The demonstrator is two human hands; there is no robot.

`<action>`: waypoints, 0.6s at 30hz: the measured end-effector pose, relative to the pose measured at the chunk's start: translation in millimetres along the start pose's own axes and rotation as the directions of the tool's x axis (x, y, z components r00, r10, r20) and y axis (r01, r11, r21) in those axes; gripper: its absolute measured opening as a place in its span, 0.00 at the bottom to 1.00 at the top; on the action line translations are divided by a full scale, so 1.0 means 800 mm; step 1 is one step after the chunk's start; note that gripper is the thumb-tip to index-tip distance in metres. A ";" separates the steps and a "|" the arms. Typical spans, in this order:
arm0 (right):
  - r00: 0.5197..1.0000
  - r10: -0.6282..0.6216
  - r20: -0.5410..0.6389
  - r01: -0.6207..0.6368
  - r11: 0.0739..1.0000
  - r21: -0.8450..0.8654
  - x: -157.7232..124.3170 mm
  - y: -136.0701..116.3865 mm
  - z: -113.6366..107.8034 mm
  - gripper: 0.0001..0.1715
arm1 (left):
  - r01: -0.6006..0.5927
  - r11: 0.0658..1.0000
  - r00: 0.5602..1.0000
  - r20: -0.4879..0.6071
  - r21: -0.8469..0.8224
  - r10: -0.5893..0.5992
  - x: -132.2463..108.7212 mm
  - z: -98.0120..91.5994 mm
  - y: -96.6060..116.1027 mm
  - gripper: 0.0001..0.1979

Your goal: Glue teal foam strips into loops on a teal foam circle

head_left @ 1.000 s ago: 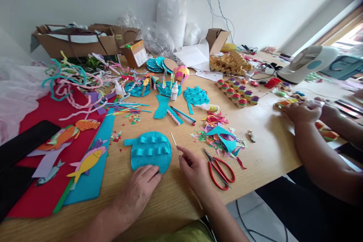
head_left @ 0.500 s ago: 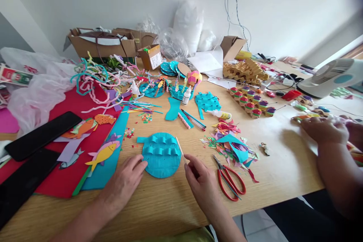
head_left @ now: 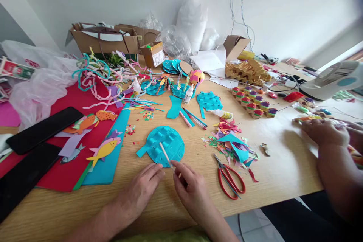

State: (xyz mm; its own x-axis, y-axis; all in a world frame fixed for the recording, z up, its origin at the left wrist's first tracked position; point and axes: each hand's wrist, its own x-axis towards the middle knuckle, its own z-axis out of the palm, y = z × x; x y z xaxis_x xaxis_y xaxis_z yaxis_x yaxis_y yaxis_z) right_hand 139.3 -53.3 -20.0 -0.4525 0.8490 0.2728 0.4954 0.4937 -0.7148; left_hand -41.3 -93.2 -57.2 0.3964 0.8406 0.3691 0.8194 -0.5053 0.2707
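A round turquoise paper-covered disc [head_left: 177, 145] lies on the wooden table in front of me, with raised paper loops on top and a strip sticking out at its lower left. My left hand [head_left: 147, 185] is at the disc's near edge, fingers stretched out and holding nothing. Pinched in my right hand [head_left: 190, 184] is a thin white stick [head_left: 164, 152], slanting over the disc's near half. Red-handled scissors [head_left: 228, 177] lie to the right of that hand, beside a pile of coloured paper scraps [head_left: 241, 149].
Coloured sheets [head_left: 56, 164] with paper fish and two black phones [head_left: 45, 126] lie left. Glue bottles [head_left: 188, 94], turquoise pieces [head_left: 210, 101] and an egg carton [head_left: 251, 102] stand farther back. At right, another person's hands [head_left: 324, 130] work near a fan [head_left: 334, 79].
The disc has turned anticlockwise and shifted slightly away from me. My left hand moved right to its near edge; my right hand moved left, bringing the stick over the disc.
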 end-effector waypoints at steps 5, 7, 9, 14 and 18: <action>0.989 -0.059 0.138 0.070 0.995 -0.075 0.000 -0.004 0.027 0.21 | -0.040 0.999 0.999 0.001 -0.004 0.040 -0.008 -0.017 -0.006 0.17; 0.979 -0.063 0.196 0.088 0.989 -0.119 0.003 -0.007 0.031 0.22 | -0.046 0.999 0.999 0.010 0.000 0.046 -0.010 -0.025 -0.006 0.18; 0.971 -0.045 0.237 0.085 0.983 -0.162 0.007 -0.010 0.034 0.22 | -0.058 0.998 0.998 0.016 -0.001 0.058 -0.011 -0.033 -0.005 0.18; 0.960 0.011 0.281 0.054 0.974 -0.222 0.014 -0.015 0.040 0.22 | -0.063 0.998 0.998 0.013 -0.016 0.064 -0.012 -0.048 -0.006 0.19; 0.954 0.047 0.295 0.030 0.968 -0.250 0.017 -0.015 0.045 0.21 | -0.059 0.998 0.998 0.031 -0.025 0.059 -0.013 -0.048 -0.009 0.19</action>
State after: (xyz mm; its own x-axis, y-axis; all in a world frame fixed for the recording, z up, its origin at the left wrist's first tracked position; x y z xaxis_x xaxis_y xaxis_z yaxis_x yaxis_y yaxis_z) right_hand 100.2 -54.2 -30.6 -0.6272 0.7780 0.0370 0.6515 0.5500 -0.5225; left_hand -67.4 -105.7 -29.2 0.4569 0.8147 0.3572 0.7841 -0.5584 0.2708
